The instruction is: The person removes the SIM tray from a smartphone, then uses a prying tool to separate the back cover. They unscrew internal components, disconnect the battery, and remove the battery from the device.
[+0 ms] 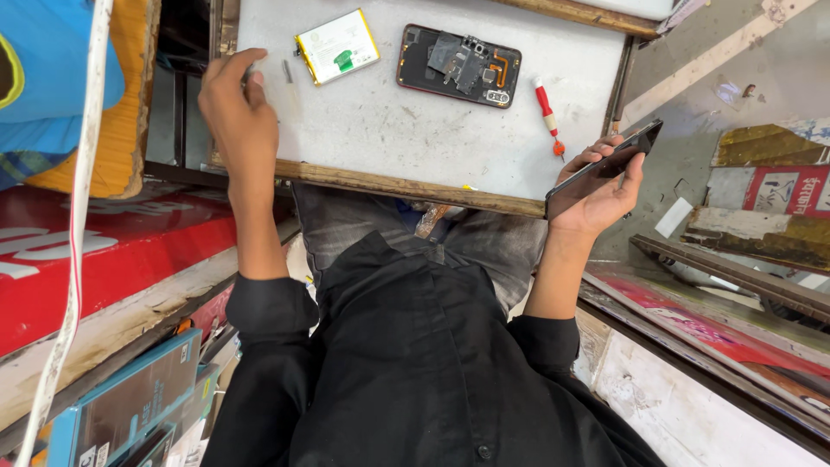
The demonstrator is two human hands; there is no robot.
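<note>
A: Start at the left. What is the left hand (238, 108) doing?

B: It rests on the near left corner of the white worktop (406, 130), fingers loosely curled and reaching toward a small grey tool (287, 71) that lies just beyond them. They look empty, though the fingertips are partly hidden, so I cannot tell whether they pinch anything tiny.

A: And next along?

B: A flat white battery (337, 46) with a green tab, lying loose near the far edge. Beside it sits an opened phone body (459, 66), back off, its metal shield and orange ribbon cable exposed. Then a small red-handled screwdriver (547, 115) lies near the right edge.

A: The right hand (601, 186)?

B: It is off the worktop, past its right front corner, wrapped around a dark phone screen panel (605, 169), thumb on one long side and fingers along the other, the panel tilted edge-on over the lap.

A: What could go wrong?

B: I'd judge the panel is the weak point: held only by its edges over open space, a slip would drop it to the floor. The screwdriver could roll off the right edge if the worktop is knocked. And an elbow sweeping across might snag that ribbon cable or nick the bare battery.
</note>
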